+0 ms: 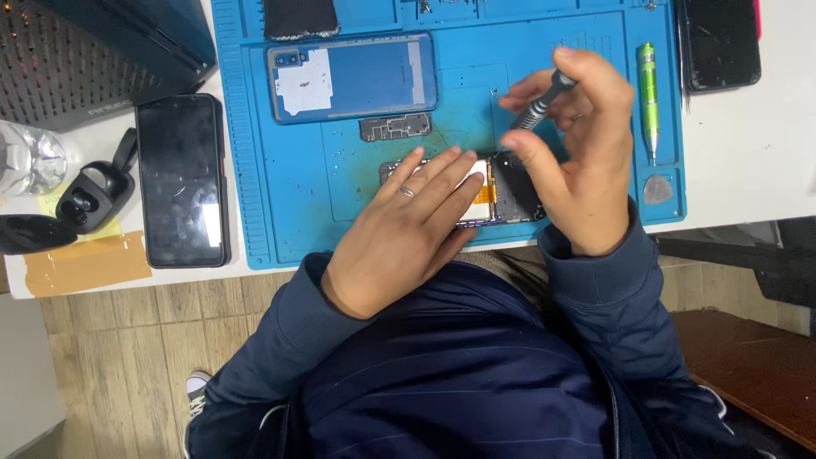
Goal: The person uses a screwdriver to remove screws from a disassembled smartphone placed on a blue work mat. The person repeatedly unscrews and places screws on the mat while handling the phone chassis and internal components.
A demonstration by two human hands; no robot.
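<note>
- While the left hand (406,223) lies flat, fingers spread and a ring on one, it presses on the opened phone (489,192) at the near edge of the blue repair mat (297,183).
- Just beside it, the right hand (578,161) is raised over the phone's dark end, its fingers pinching a small dark screwdriver (542,100) that tilts down toward the mat; the tip is hidden behind the thumb.
- Farther back on the mat lies a blue phone back cover (353,76) with a white rectangular label patch, and a small grey shield plate (395,127) sits just in front of it.
- A green screwdriver (648,98) lies along the mat's right side, with a grey pick (657,189) near it.
- Left of the mat, on the white worktop (739,161), rest a black phone (182,178), an open black earbud case (89,197) and a tan strip of tape (85,263).
</note>
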